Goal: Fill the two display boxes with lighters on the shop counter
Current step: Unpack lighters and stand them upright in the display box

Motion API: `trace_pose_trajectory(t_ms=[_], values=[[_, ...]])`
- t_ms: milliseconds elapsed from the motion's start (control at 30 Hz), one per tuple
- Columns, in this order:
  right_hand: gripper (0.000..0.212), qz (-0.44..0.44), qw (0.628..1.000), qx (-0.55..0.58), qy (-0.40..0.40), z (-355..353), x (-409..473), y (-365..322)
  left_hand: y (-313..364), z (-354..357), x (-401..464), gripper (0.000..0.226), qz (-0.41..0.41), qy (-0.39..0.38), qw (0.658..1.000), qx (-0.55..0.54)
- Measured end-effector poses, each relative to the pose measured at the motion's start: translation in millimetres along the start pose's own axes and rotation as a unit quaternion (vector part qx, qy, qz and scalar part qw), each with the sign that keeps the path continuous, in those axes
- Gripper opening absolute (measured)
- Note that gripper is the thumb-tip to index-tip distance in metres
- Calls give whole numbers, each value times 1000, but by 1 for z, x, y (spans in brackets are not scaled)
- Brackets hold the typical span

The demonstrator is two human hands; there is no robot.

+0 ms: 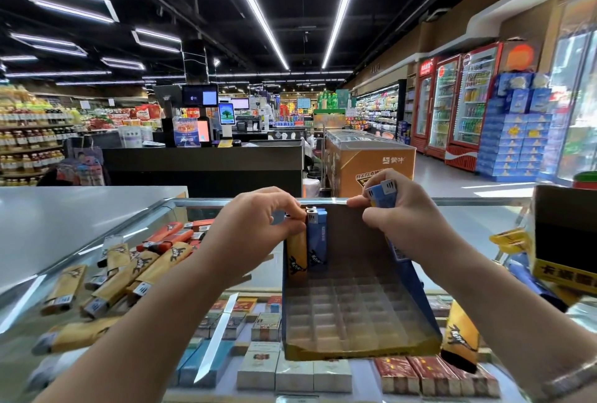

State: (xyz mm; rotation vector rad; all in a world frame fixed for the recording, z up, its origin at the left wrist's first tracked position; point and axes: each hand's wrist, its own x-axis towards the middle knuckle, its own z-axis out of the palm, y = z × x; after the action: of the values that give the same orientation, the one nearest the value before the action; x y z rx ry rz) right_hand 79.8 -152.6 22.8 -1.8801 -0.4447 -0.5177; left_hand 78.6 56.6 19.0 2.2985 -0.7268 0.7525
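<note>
I see the display box [355, 305] standing on the glass counter [97, 241], its gridded floor mostly bare. Two lighters stand upright in its far left corner: a yellow lighter [296, 252] against the left wall and a blue lighter [317, 241] just beside it, touching. My left hand [258, 225] pinches the top of the yellow one with curled fingertips. My right hand [397, 218] is curled round a bunch of blue lighters [384, 194] (how many, I cannot tell), with its thumb resting on the box's back rim. To the left of the box lies a loose pile of yellow lighters [129, 273] and orange lighters [171, 236] on the glass. A second box [565, 241] sits at the right edge, well apart from the first. Cigarette packs [290, 370] show under the glass.
</note>
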Motion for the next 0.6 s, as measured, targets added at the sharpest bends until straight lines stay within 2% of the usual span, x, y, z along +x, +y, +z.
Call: trace_pose_trajectory(t_ms=[133,200,267,367,467,600], values=[[32,-45,996,35,74,1,-1,-5,-3,-1,-1,10,-28,-16,999,-41],[32,-64,992,87,66,-3,-1,-11,-2,-1,-1,8,-37,-2,998,-48],[30,-40,987,153,-12,-4,-3,-17,1,-1,-1,9,-45,25,996,-73],[36,53,957,239,-155,-1,-6,-19,9,-3,-1,15,-23,50,993,-102],[37,114,919,297,-231,1,-8,-18,19,-3,-2,25,16,52,991,-122],[24,144,879,312,-331,-4,-9,-19,31,-3,-3,42,60,31,991,-114]])
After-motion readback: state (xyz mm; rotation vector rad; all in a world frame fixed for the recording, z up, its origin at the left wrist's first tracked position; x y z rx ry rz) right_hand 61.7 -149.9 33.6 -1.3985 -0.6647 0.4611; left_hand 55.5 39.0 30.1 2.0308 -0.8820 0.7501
